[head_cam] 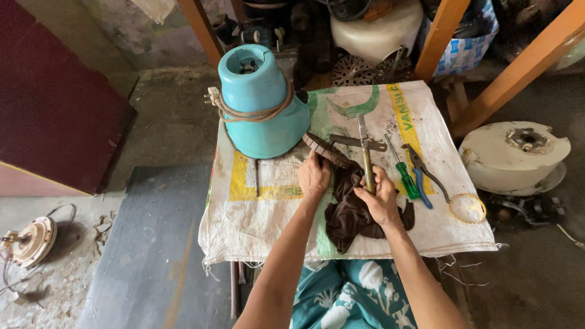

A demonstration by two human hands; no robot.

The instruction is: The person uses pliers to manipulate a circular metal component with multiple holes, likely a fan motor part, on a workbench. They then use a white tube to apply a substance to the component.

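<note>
The ring-shaped metal motor part (326, 150) rests on a dark brown rag (350, 210) atop the woven sack (256, 213), our left hand (314, 176) curled over it, our right hand (381, 198) fisted around a hammer handle (367, 164).

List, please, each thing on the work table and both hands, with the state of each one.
Left hand: grips the round dark part.
Right hand: closed around the long tool, blade pointing away.
Dark cloth: crumpled under both hands.
Blue housing: upright, cord wound around it.
Green screwdriver: lying loose.
Pliers: lying loose, untouched.
</note>
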